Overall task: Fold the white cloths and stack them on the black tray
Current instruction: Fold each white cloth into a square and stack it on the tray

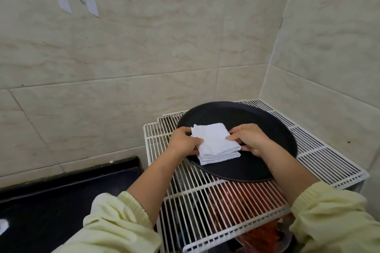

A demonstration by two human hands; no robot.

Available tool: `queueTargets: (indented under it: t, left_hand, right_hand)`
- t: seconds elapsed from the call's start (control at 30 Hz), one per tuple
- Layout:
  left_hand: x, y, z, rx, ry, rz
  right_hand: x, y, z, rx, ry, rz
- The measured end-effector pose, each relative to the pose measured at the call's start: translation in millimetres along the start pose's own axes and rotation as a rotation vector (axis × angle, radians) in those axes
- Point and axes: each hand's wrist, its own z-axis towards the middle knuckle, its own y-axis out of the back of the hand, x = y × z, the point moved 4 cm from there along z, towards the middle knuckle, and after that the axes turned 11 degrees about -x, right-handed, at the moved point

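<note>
Right now, near the middle of the frame, a stack of white cloths [216, 146] is lying on the near-left part of the black tray [267, 129], its lower corner reaching the tray's rim. The cloths are folded into squares, and several soft layered edges are showing along the near side. The left hand [184, 141] is gripping the stack's left edge, thumb on top, fingers curling round it. The right hand [250, 139] is pinching the right edge. The round tray is sitting on a white wire rack [205, 193].
</note>
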Motion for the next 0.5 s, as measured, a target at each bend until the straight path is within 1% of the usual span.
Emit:
queueTargets:
  t: [0.2, 0.37, 0.43, 0.5]
  left_hand:
    - [-0.5, 0.7, 2.5, -0.06, -0.19, 0.203]
    - [-4.6, -0.1, -1.2, -0.083, -0.31, 0.433]
    - [-6.3, 0.8, -3.3, -0.087, -0.323, 0.453]
    - [-8.0, 6.1, -4.1, -0.099, -0.31, 0.393]
  right_hand:
    - [-1.4, 2.5, -2.0, -0.014, 0.083, -0.131]
    - [-0.1, 1.1, -3.7, -0.082, 0.205, -0.282]
    - [4.7, 0.6, -7.5, -0.119, 0.271, -0.361]
    - [11.8, 0.2, -13.0, -0.185, 0.338, -0.442]
